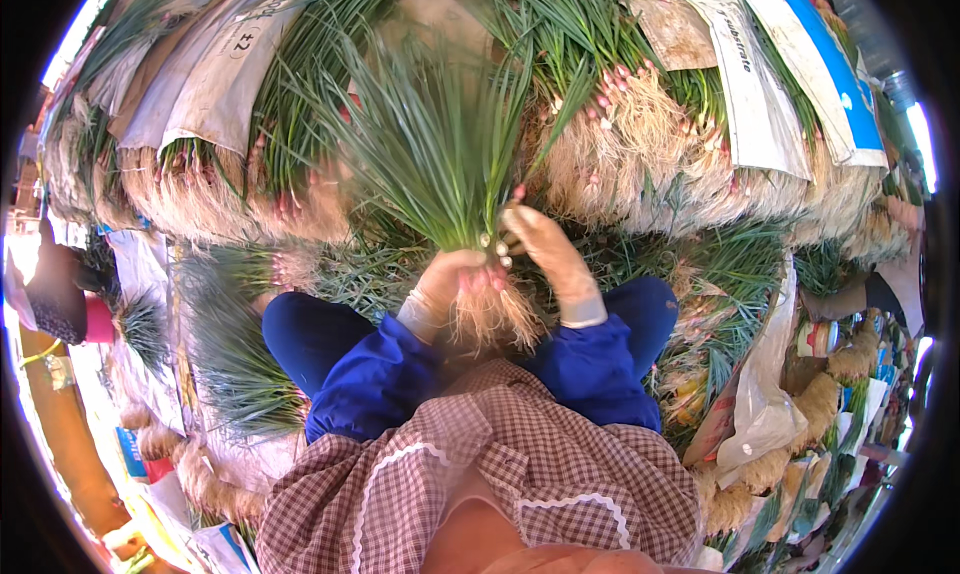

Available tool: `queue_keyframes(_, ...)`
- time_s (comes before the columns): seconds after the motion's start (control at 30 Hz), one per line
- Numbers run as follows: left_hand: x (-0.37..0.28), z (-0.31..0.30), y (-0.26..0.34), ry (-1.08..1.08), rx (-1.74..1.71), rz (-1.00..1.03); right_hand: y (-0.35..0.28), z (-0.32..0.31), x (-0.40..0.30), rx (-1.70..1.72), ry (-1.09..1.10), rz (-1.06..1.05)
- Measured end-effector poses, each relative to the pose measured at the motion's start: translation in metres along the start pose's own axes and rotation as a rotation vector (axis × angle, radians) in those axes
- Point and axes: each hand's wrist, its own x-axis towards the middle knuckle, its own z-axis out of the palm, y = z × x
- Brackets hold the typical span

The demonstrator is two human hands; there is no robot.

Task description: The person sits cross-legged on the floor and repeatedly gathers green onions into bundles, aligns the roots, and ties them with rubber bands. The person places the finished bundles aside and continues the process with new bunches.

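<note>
A fanned bunch of spring onions (442,161) stands upright before my lap, its green leaves pointing away from me. My left hand (442,285), apparently in a pale glove, grips the bunch low on the stems. Below the grip show its pinkish bulbs (481,280) and hanging tan roots (491,317). My right hand (551,251), in a similar covering, is at the right side of the bunch with fingers curled toward the stems. By its knuckles is a small reddish bulb (519,191). Whether the fingers hold a stalk is hidden and blurred.
Ahead, rows of rooted spring onions (630,138) are partly covered by white printed sacks (217,71). Loose green leaves (375,266) litter the ground around my knees. More onions lie at my left (247,364) and right (697,334). Another person's dark sleeve (60,296) shows far left.
</note>
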Motion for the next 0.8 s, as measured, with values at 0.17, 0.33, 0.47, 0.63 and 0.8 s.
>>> queue_keyframes(0.17, -0.002, 0.004, -0.002, 0.188, 0.066, 0.140, 0.014, 0.034, 0.003, 0.375, 0.212, -0.050)
queue_keyframes(0.33, 0.001, -0.010, 0.004, 0.334, 0.285, 0.077, 0.005, -0.009, -0.019, -0.694, -0.072, 0.103)
queue_keyframes(0.47, -0.004, -0.010, 0.004, 0.238, 0.111, 0.036, -0.012, -0.051, 0.020, -0.809, 0.422, -0.010)
queue_keyframes(0.63, -0.029, 0.012, 0.029, 0.215, 0.154, 0.122, -0.019, -0.045, 0.056, -0.434, 0.462, -0.146)
queue_keyframes(0.8, -0.039, 0.013, 0.045, 0.323, 0.189, 0.124, -0.006, 0.010, 0.020, -0.675, 0.387, -0.160)
